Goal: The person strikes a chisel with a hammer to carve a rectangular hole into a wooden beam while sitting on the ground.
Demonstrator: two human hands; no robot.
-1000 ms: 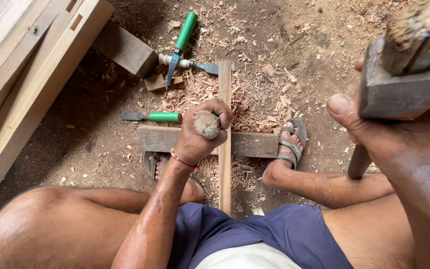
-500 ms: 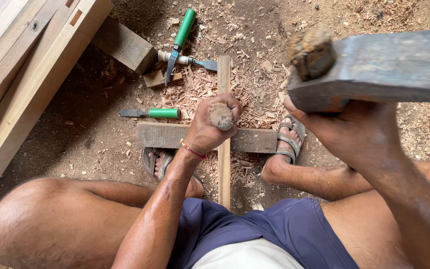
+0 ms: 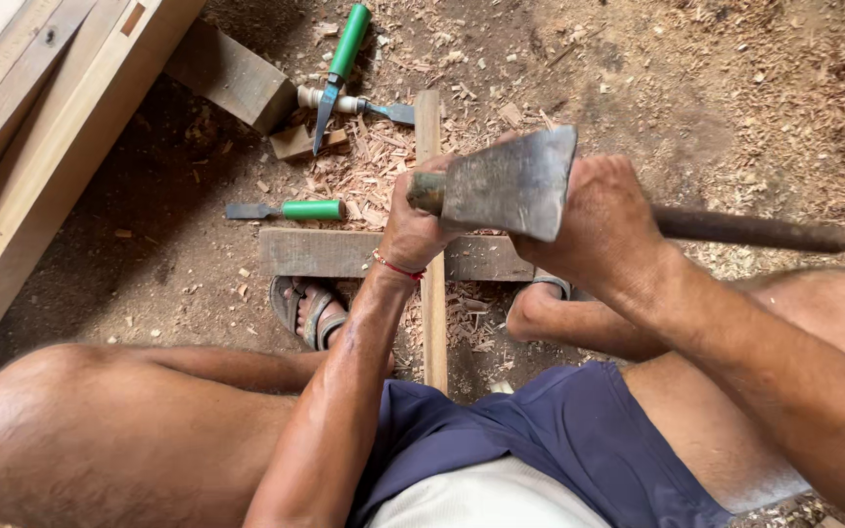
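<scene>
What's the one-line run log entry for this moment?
left hand: grips chisel handle upright on narrow wooden strip | right hand: holds dark-handled grey metal hatchet at chisel top | green-handled chisels on ground

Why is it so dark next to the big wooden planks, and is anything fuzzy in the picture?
Head view: soft daylight, no glare; the stacked planks throw a deep shadow on the dirt ground beside them. The hatchet head near the right hand looks slightly soft, being close to the camera, and so does the left hand; the green-handled chisel and wood chips are sharp.
</scene>
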